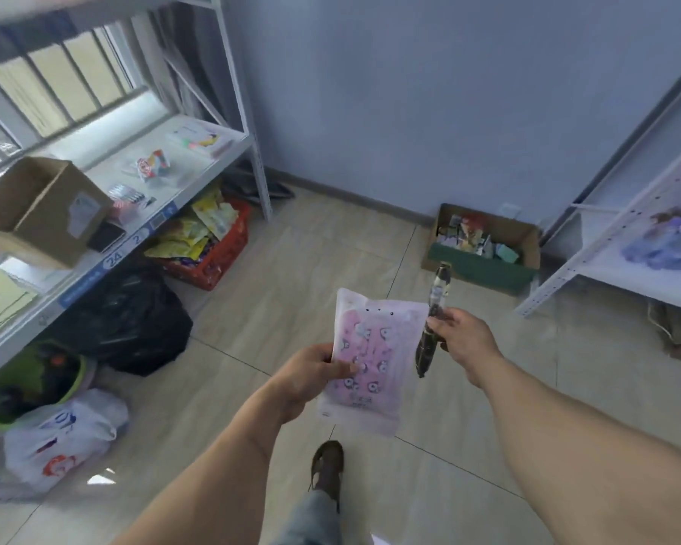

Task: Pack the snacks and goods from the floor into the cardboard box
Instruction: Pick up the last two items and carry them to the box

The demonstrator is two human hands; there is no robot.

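My left hand [315, 373] grips the left edge of a flat pink packet [374, 359] printed with small cartoon figures, held up in front of me. My right hand [462, 338] pinches a long, narrow dark packet [433, 320] with a clear upper part, held nearly upright beside the pink one. An open cardboard box [484, 245] with a green front stands on the floor by the far wall, holding several small packets. Both hands are well short of it, above bare tiles.
A white metal shelf [142, 214] on the left carries a brown carton [40, 210] and loose goods. Under it sit a red crate of snack bags [213, 245], a black bag [130, 320] and a white plastic bag [63, 438]. Another white rack [622, 245] stands on the right. My foot [327, 470] is on the tiles.
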